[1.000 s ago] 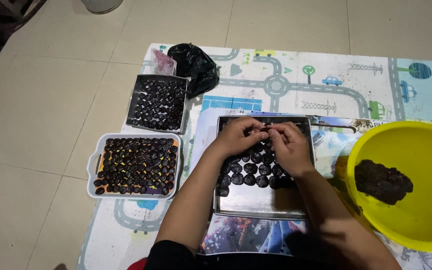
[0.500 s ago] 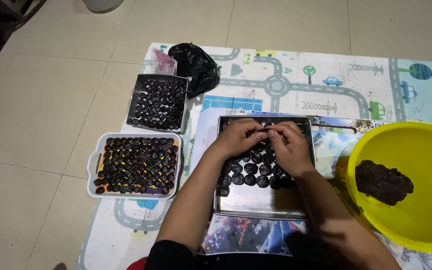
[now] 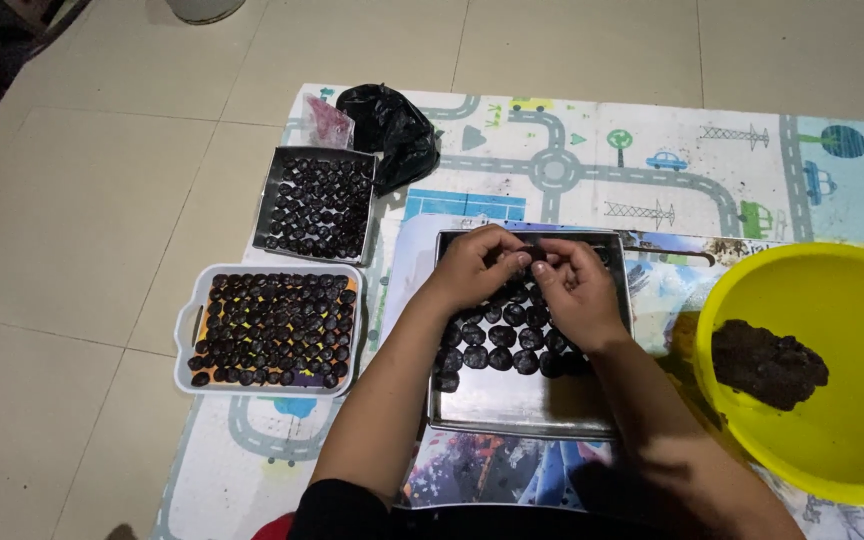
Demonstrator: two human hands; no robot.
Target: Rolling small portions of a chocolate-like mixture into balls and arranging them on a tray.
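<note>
My left hand and right hand cover far rows of dark round pieces in shiny metal tray; can't tell what fingertips pinch. Big yellow plastic bowl cut off by right edge. White round container clipped at top edge. Small pink packet beside black plastic bag too blurred to identify.

**Dark sweets fill a steel tray**

A rectangular metal tray lies flat on a road-print play mat, its far half covered with rows of small, round, dark brown pieces, each slightly flattened and set close to its neighbours. The near half of the tray is bare, shiny steel. One more dark piece is pinched between the fingertips of both hands above the tray's far edge, largely hidden by the fingers.
</note>
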